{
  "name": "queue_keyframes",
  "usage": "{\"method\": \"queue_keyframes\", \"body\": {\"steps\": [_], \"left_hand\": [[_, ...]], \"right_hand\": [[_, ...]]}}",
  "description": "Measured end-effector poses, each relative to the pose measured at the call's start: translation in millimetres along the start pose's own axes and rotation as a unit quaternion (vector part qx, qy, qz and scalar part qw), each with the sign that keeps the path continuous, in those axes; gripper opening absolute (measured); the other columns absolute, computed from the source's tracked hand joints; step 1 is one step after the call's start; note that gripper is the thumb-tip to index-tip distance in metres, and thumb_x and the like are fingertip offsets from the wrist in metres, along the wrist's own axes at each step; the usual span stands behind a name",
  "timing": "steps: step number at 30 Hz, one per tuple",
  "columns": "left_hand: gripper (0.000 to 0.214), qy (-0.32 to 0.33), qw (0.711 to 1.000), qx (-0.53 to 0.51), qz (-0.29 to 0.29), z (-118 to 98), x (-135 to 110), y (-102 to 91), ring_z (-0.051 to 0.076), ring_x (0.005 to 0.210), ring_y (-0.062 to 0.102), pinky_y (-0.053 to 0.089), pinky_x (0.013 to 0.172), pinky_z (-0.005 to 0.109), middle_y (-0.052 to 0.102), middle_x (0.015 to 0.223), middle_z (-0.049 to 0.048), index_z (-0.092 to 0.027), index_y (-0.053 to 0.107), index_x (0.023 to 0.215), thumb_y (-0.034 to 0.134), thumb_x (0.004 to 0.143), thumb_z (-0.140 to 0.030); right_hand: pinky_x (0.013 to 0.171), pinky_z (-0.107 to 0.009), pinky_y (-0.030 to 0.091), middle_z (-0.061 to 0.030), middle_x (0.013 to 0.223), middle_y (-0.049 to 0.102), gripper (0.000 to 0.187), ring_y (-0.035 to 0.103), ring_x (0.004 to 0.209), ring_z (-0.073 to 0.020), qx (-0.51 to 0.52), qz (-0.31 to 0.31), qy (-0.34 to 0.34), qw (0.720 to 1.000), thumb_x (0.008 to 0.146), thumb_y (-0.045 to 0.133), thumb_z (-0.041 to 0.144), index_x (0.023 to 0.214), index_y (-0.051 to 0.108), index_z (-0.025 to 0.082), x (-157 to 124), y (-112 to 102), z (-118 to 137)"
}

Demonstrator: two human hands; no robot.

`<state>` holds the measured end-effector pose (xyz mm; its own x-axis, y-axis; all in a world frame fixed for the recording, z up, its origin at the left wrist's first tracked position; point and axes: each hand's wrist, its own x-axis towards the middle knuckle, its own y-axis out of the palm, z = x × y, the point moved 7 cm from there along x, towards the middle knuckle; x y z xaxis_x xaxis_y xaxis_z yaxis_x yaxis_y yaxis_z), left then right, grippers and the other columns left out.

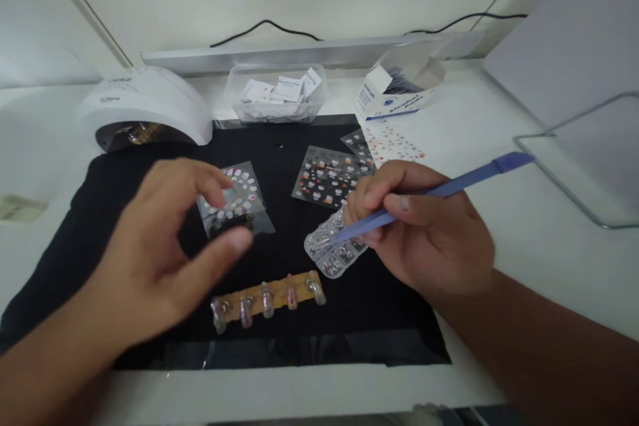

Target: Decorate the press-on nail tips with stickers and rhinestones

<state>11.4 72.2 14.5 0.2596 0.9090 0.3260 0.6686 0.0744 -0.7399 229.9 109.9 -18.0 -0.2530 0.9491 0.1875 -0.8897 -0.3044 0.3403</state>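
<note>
My right hand is closed around blue tweezers, whose tips point down-left into a clear compartment box of small rhinestones. My left hand hovers above the black mat, thumb and forefinger curved and apart with nothing visible between them, just in front of a nail sticker sheet. Near the mat's front edge, a tan strip carrying several false nail tips lies between the two hands.
More sticker sheets lie on the mat and one on the white table. At the back stand a white nail lamp, a clear tub of packets and an open box of pads. A wire frame sits right.
</note>
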Motion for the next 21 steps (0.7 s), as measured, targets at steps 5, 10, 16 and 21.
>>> {"method": "queue_keyframes", "body": {"steps": [5, 10, 16, 21], "left_hand": [[0.037, -0.063, 0.974, 0.216, 0.005, 34.8, 18.2, 0.9, 0.037, 0.118, 0.054, 0.044, 0.1, 0.055, 0.064, 0.116, 0.0124, -0.018, 0.062, 0.117, 0.055, 0.091, -0.043], [0.066, -0.092, 0.949, 0.283, 0.107, 51.7, 17.2, 31.2, 0.05, 0.123, 0.049, 0.042, 0.092, 0.072, 0.059, 0.134, 0.0212, -0.016, 0.063, 0.13, 0.068, 0.077, -0.056], [0.058, -0.081, 0.95, 0.279, 0.115, 49.7, 17.7, 34.5, 0.048, 0.123, 0.05, 0.045, 0.091, 0.068, 0.062, 0.131, 0.0181, -0.019, 0.068, 0.124, 0.075, 0.075, -0.049], [0.039, -0.046, 0.963, 0.243, 0.107, 42.4, 19.3, 36.8, 0.044, 0.119, 0.053, 0.045, 0.091, 0.065, 0.066, 0.123, 0.0135, -0.022, 0.072, 0.111, 0.077, 0.076, -0.039]], "right_hand": [[0.046, -0.026, 0.047, 0.0025, 0.056, 0.06, 0.011, 0.055, 0.047, -0.011, 0.067, 0.022, 0.039, 0.997, 0.082, 0.069, 0.025, 0.074, 0.071, 0.017, 5.2, 4.1, -5.0], [0.051, -0.026, 0.056, 0.0037, 0.061, 0.065, 0.012, 0.06, 0.049, -0.0105, 0.099, 0.021, 0.053, 0.993, 0.083, 0.074, 0.03, 0.079, 0.071, 0.018, 6.5, 4.6, -9.0], [0.055, -0.025, 0.057, 0.004, 0.062, 0.065, 0.016, 0.061, 0.051, -0.0099, 0.088, 0.022, 0.055, 0.994, 0.086, 0.072, 0.034, 0.08, 0.069, 0.019, 4.4, 4.6, -11.9], [0.055, -0.027, 0.057, 0.0036, 0.063, 0.063, 0.015, 0.06, 0.053, -0.0107, 0.069, 0.038, 0.031, 0.996, 0.09, 0.067, 0.032, 0.082, 0.07, 0.02, 4.8, 6.6, -10.8]]}}
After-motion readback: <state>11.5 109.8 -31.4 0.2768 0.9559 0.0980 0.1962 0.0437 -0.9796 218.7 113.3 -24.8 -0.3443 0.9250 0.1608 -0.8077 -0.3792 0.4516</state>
